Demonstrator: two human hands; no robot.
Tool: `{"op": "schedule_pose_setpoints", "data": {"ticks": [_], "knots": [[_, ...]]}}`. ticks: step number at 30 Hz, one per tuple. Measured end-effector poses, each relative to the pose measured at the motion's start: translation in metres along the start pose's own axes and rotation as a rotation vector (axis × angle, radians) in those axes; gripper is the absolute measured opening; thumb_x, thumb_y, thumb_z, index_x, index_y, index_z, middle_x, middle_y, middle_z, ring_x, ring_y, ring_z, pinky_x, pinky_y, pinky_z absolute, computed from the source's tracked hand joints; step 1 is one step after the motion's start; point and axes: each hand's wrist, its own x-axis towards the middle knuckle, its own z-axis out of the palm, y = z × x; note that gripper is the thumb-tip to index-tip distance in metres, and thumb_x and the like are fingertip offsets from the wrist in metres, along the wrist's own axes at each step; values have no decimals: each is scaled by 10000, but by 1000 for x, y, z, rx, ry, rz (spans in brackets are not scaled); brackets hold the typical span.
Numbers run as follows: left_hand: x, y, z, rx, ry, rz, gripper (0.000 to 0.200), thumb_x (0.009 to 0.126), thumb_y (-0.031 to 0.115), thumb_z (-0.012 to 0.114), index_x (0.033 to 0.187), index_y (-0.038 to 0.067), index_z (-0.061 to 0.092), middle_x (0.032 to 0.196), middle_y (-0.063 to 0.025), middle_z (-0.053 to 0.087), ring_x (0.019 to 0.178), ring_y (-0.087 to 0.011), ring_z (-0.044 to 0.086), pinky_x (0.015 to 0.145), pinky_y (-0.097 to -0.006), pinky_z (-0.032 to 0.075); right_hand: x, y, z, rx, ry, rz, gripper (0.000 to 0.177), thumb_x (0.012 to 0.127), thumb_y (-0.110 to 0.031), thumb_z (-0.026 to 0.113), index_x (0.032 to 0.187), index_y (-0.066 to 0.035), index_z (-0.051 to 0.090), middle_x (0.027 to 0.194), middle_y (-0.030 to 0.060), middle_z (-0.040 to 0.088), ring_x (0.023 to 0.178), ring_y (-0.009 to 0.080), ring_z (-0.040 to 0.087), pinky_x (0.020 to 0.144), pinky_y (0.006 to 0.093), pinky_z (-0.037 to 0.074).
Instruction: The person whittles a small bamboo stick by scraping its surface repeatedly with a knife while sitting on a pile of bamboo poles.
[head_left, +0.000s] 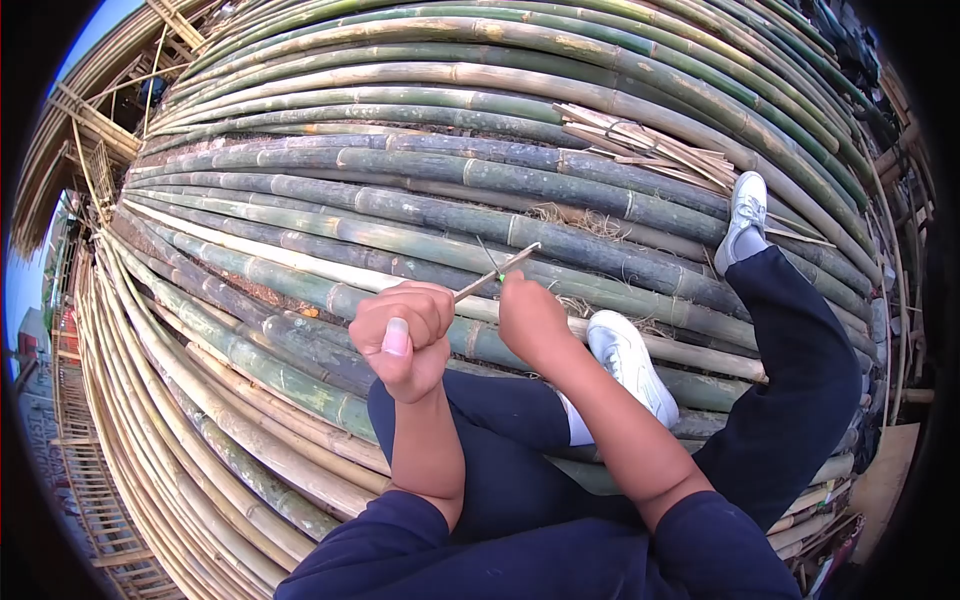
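Note:
A thin stick slants between my hands, its tip rising to the upper right. My left hand is a fist around the stick's lower end, thumb toward me. Beside the upper part of the stick is my right hand, its fingers closed at a small green piece and a thin dark strand that crosses the stick. Whether the right fingers grip the stick or another small tool is hidden by the hand.
Long bamboo poles lie side by side under my legs. A bundle of split sticks rests near my outstretched white shoe. Dry shavings are scattered beyond my hands. A bamboo structure stands at the upper left.

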Motion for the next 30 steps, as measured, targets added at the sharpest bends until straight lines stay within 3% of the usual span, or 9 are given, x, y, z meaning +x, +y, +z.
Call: {"op": "schedule_pose_setpoints", "data": {"ticks": [3,8,11,14,20,24,27,30], "knots": [[-1,1,-12,-17,9,0,374,877,151,432,561,126,235,454,24,221,363,-91,157,363,-270,153,2,7,2,12,23,-78,147,838,10,543,969,74,533,865,278,685,828,385,710,707,439,579],[1,-1,-28,-127,110,0,380,851,124,461,536,95,250,447,8,240,361,-102,177,367,-273,160,-42,-28,-30,21,-75,33,155,842,10,541,982,75,540,848,262,689,825,386,709,698,449,579],[2,-1,-20,-40,13,7,378,891,171,433,569,135,239,453,27,207,367,-93,151,366,-266,151,-13,-12,-2,7,-4,28,150,849,9,533,981,78,549,851,259,692,827,387,709,697,450,581],[2,-1,-21,-47,43,-4,380,868,161,452,555,122,240,454,22,218,364,-97,163,367,-271,151,10,2,10,-1,-4,-10,140,857,4,526,971,78,559,866,262,693,829,385,710,700,448,582],[2,-3,-28,-116,80,6,384,854,134,461,538,106,245,455,15,230,361,-100,178,369,-275,157,-42,-26,-37,-3,-84,14,131,860,0,525,959,76,562,871,264,690,831,389,708,700,448,582],[3,-2,-18,-53,7,-4,380,881,179,448,569,137,234,451,28,215,363,-91,161,363,-269,149,-24,-14,-16,8,-72,6,150,862,-1,520,980,84,557,870,264,689,838,389,708,700,445,582],[2,-2,-8,2,-24,-5,386,888,163,438,565,132,230,452,26,217,360,-90,167,361,-266,157,14,12,16,38,45,16,156,803,49,533,952,98,529,818,306,660,817,430,686,714,479,561],[-1,0,-14,-79,40,-18,393,853,127,472,526,94,257,446,5,238,355,-107,189,371,-274,154,10,19,16,100,57,-71,185,806,43,539,977,113,535,831,304,664,838,434,685,742,479,557]]}}
